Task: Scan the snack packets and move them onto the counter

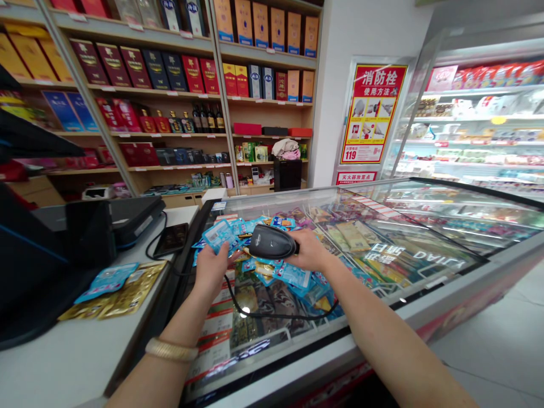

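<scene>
Right hand [308, 249] grips the scanner [272, 242], left hand [211, 269] pinches a blue packet [221, 233] just left of it, loose packets [293, 275] under both; cable [276, 315] looping nearside of right hand could snag and drag some if the scanner swings.

Scanner [272, 242] and packet [221, 233] in hands [211, 267]

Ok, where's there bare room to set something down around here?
The near end of the white counter looks bare, bordered by the gold packets and black stand; so does the freezer's glass top well right of the right hand. It's crowded around the scanner, where blue packets are heaped and a cable loops.
</scene>
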The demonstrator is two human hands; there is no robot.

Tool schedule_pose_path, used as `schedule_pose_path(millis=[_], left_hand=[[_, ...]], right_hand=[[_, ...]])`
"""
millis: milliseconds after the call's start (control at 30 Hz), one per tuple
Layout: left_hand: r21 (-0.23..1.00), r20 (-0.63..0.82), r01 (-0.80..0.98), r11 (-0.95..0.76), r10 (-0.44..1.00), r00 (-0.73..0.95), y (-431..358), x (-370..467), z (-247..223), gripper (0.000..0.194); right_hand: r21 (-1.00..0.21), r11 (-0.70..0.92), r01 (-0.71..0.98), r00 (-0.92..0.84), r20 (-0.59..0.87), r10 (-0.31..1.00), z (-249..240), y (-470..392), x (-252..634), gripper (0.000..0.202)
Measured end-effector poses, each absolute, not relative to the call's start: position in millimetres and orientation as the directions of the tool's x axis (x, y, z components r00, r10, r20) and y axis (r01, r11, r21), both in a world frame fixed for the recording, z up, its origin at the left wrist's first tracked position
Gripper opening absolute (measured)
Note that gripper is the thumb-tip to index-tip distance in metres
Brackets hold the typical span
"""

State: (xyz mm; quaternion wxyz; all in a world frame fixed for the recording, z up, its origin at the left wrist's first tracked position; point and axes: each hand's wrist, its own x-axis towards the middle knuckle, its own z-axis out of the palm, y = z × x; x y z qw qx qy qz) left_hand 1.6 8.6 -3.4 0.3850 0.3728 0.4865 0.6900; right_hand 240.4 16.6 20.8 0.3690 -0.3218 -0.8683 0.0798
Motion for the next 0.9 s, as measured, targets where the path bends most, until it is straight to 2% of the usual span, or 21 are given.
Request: schedule_pose_path(millis=[133,433,567,767,900], left_hand=[[0.959,0.157,-0.158,-0.236,0.903,-0.399,7.4,0.6,-3.4,0.027],[0.964,0.141,-0.144,-0.223,0.891,-0.432,6.0,2.9,-1.4,0.021],[0.969,0.123,-0.135,-0.208,0.876,-0.467,5.1,1.2,3.0,0.021],[0.981,0.192,0.152,-0.123,0.748,-0.635,7.5,-39.0,22.8,0.026],[0.931,0.312,0.353,-0.095,0.711,-0.63,-2.1,-97.0,32.9,0.026]], right_hand=[[-0.384,0.784,0.487,-0.516,0.598,0.613,20.7,16.1,239.9,0.014],[-0.394,0.773,0.497,-0.507,0.592,0.627,19.4,16.2,239.4,0.016],[-0.396,0.792,0.465,-0.483,0.637,0.601,17.4,18.4,240.9,0.018],[-0.422,0.765,0.486,-0.403,0.668,0.625,11.3,26.0,246.9,0.021],[-0.424,0.749,0.509,-0.389,0.663,0.64,9.9,28.0,248.6,0.02]])
